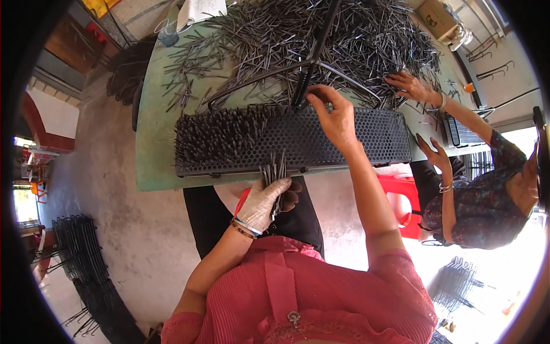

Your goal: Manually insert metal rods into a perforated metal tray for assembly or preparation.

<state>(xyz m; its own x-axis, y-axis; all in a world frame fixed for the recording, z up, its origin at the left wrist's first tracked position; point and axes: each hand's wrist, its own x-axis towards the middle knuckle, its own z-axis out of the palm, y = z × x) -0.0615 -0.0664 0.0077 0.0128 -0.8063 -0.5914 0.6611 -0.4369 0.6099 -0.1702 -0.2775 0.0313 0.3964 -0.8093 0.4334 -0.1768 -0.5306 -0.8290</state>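
In front of me lies a long black perforated rack (pixel 366 135). Its left half bristles with upright thin dark rods (pixel 220 137), while rows of bare holes show on the right. My left hand (pixel 260 200), in a pale work glove, is closed around a bundle of similar loose rods (pixel 275 169) below the rack's front edge. Over the rack's back middle, my bare right hand (pixel 335 117) has thumb and forefinger brought together. What sits between those fingertips, if anything, is too small to make out. They are beside a dark upright of a black metal frame (pixel 312 60).
A large heap of loose rods (pixel 355 34) covers the far part of the green table (pixel 154 155). At the right, a co-worker's hand (pixel 412 86) reaches into the heap. A red stool (pixel 395 189) stands below the table, and hooked black racks (pixel 80 246) lie at the left.
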